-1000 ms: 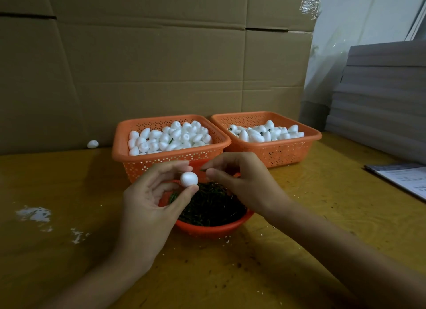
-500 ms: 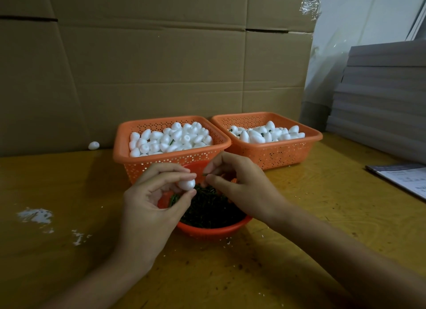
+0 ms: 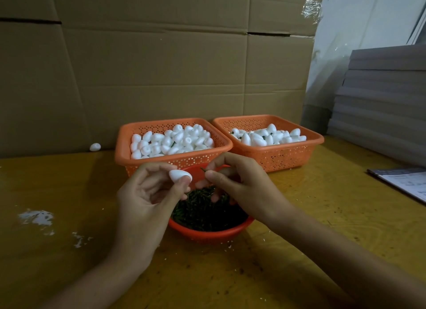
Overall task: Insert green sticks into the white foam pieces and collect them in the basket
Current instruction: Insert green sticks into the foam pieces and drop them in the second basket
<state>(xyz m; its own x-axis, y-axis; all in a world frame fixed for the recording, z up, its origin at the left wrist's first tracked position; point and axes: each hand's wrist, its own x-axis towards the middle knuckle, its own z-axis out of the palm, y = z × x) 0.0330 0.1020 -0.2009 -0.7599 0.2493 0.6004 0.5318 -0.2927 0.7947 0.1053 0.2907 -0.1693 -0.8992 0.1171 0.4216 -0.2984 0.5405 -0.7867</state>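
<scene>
My left hand (image 3: 147, 200) pinches a white egg-shaped foam piece (image 3: 180, 175) between thumb and fingertips. At its 3 o'clock, just apart, my right hand (image 3: 242, 189) pinches a short green stick (image 3: 203, 169). Both hover over the red bowl (image 3: 207, 233) of sticks, with the left basket (image 3: 175, 162) at 12 o'clock and the right basket (image 3: 276, 150) at 1.

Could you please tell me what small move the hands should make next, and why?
Probably bring the right hand leftward so its pinched green stick enters the foam piece that the left hand holds; the tip is near but not yet in.
</scene>
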